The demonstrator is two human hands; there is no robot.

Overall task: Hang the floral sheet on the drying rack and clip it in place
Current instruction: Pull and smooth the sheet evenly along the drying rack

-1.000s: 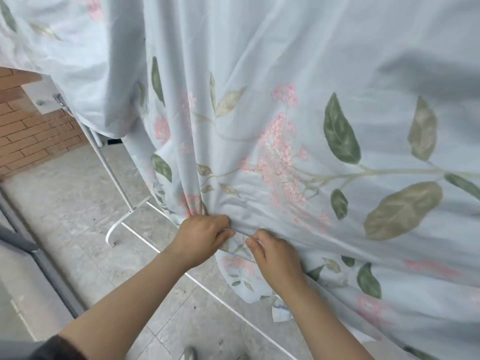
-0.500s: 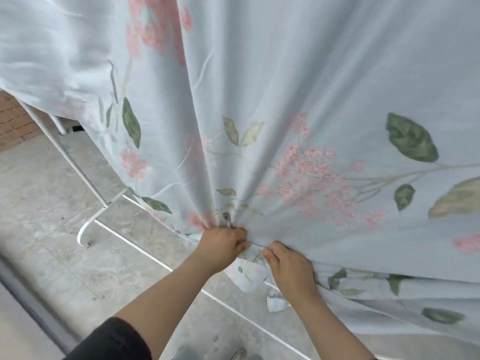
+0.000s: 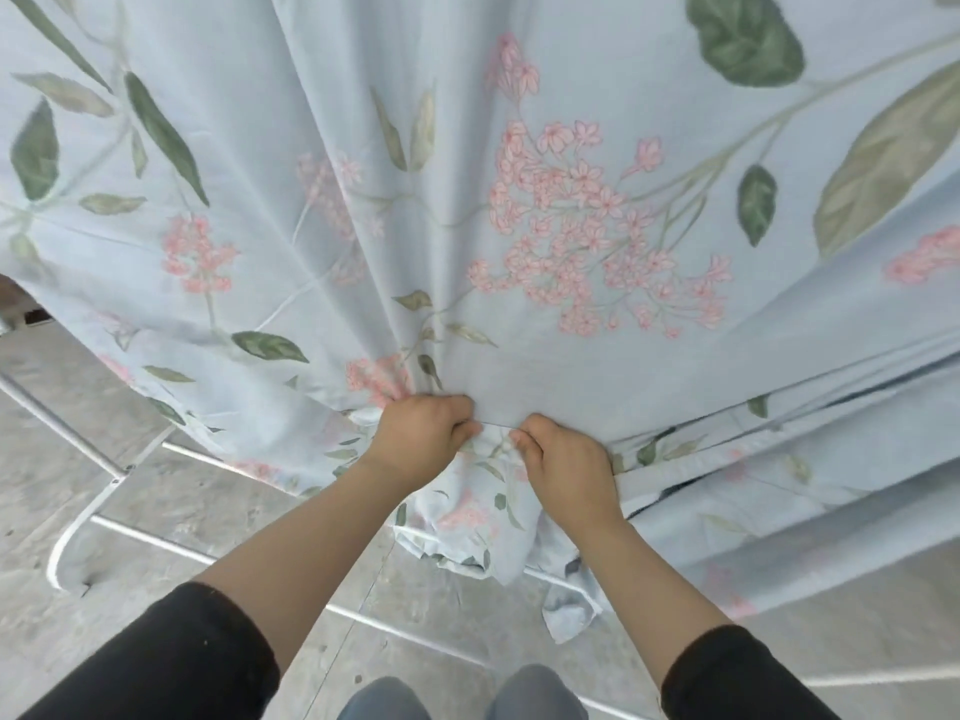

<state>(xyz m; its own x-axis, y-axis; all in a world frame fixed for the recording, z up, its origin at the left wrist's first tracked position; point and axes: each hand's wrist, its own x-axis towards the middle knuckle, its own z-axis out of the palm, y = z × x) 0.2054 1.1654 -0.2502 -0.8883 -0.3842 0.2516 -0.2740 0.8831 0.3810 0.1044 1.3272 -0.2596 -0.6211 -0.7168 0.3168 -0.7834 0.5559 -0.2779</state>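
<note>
At the lower hem of the floral sheet (image 3: 519, 174), your left hand (image 3: 422, 439) and right hand (image 3: 563, 467) each pinch the edge; the drying rack (image 3: 78, 433) stands left of them.

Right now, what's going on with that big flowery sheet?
A person is arranging the floral sheet, which hangs over a white drying rack. The left hand and right hand grip its lower edge, close together. A lower fold bunches down near the paved floor. No clip shows in view.
</note>
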